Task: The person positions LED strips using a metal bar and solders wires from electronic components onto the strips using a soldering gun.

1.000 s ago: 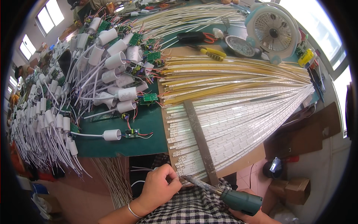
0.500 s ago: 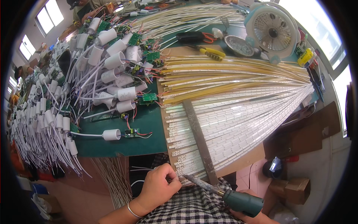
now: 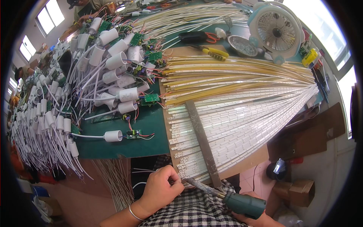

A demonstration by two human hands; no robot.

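My right hand (image 3: 254, 206) is wrapped round the green handle of a soldering iron (image 3: 239, 203). Its long, dirty barrel slants up leftward, and the tip sits at the near ends of the white LED strips (image 3: 227, 132). Just left of that tip, my left hand (image 3: 162, 187) is closed in a pinch; what its fingers hold is too small or hidden to make out. Across the strips lies a dark flat bar (image 3: 200, 140). To the left, a white cylindrical lamp cap (image 3: 113, 136) with a cable is wired to a small green circuit board (image 3: 134, 134).
A heap of white caps with boards (image 3: 113, 60) covers the table's left. Yellow-backed strips (image 3: 227, 72) lie beyond the white ones. Farther back are yellow-handled pliers (image 3: 215, 53), a round bowl (image 3: 242, 46) and a fan (image 3: 276, 32). Cardboard boxes (image 3: 297, 191) stand at lower right.
Hardly anything differs. The soldering iron's handle has shifted very slightly left; my left hand keeps its pinch in the same place.
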